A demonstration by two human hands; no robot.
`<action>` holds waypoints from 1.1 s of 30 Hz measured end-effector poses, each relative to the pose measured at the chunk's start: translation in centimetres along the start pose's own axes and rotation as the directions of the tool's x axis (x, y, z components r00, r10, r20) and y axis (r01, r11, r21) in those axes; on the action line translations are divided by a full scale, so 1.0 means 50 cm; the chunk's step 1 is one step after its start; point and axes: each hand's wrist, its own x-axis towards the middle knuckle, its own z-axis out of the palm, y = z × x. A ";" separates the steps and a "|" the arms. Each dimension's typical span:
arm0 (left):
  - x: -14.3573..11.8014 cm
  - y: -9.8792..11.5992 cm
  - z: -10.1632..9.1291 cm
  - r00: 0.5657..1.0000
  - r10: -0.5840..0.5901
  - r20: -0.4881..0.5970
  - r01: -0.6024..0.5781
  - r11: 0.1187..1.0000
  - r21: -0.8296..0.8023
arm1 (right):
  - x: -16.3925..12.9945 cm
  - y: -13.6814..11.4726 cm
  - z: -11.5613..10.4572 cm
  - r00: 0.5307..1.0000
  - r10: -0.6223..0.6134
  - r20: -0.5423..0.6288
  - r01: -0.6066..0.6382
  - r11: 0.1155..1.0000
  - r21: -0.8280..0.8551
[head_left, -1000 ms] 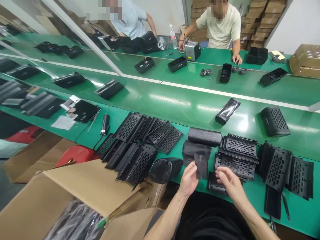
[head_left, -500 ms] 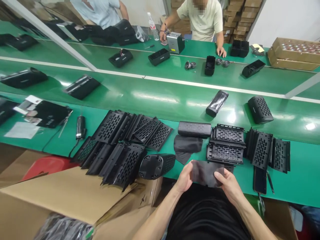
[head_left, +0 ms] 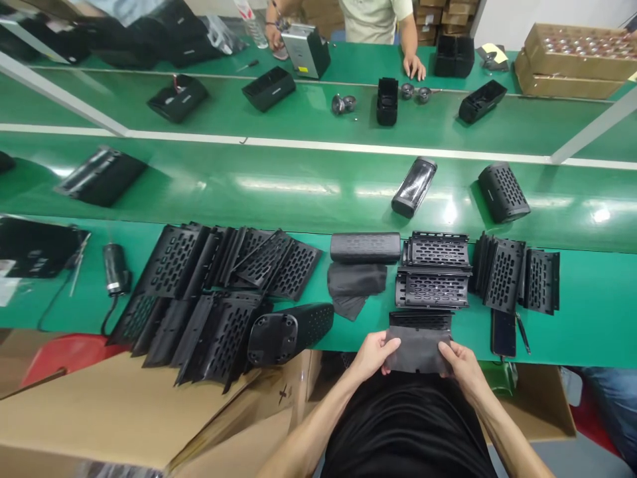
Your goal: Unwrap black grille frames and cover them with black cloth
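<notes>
Dark fabric sheet [head_left: 417, 350] stretched between left hand [head_left: 371, 354] and right hand [head_left: 460, 362].

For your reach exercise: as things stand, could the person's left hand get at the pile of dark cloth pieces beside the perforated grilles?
Probably yes. The left hand lies just below the cloth pile with bare green table between them, but it grips a cloth sheet.

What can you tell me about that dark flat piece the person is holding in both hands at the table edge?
The dark sheet is thin, matte, grey-black, and looks like fabric or mesh cloth. It is roughly rectangular and spread flat, level with the near edge of the green table. The left hand pinches its left side and the right hand its right side. Its far edge overlaps a black slotted grille.
</notes>
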 end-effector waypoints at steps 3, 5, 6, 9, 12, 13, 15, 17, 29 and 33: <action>0.000 0.003 -0.005 0.995 0.094 0.036 -0.094 0.996 -0.001 | 0.000 -0.005 -0.008 0.998 -0.061 -0.020 0.061 0.998 -0.013; -0.005 0.008 -0.008 0.962 0.274 0.009 -0.274 0.959 0.069 | -0.003 -0.010 -0.015 0.987 -0.141 -0.073 0.138 0.989 -0.048; -0.008 0.011 -0.010 0.928 0.373 -0.009 -0.368 0.920 0.136 | -0.005 -0.011 -0.020 0.975 -0.196 -0.103 0.187 0.978 -0.088; -0.020 0.017 -0.016 0.805 0.593 0.007 -0.557 0.752 0.352 | -0.012 -0.009 -0.032 0.917 -0.370 -0.145 0.332 0.914 -0.234; -0.033 0.017 -0.023 0.693 0.717 0.073 -0.650 0.577 0.495 | -0.018 0.001 -0.039 0.867 -0.477 -0.142 0.428 0.861 -0.274; -0.038 0.016 -0.024 0.650 0.754 0.098 -0.673 0.511 0.534 | -0.019 0.004 -0.040 0.854 -0.501 -0.141 0.454 0.850 -0.269; -0.048 0.015 -0.026 0.525 0.839 0.147 -0.722 0.347 0.599 | -0.022 0.012 -0.041 0.818 -0.555 -0.151 0.507 0.820 -0.264; -0.057 0.018 -0.026 0.373 0.908 0.191 -0.747 0.171 0.642 | -0.025 0.018 -0.040 0.777 -0.604 -0.177 0.553 0.790 -0.264; -0.051 0.029 -0.018 0.280 0.941 0.190 -0.725 0.078 0.684 | -0.013 0.041 -0.039 0.799 -0.560 -0.220 0.494 0.819 -0.291; -0.039 0.010 -0.009 0.537 0.832 0.139 -0.698 0.346 0.627 | -0.016 0.034 -0.036 0.845 -0.491 -0.212 0.390 0.837 -0.384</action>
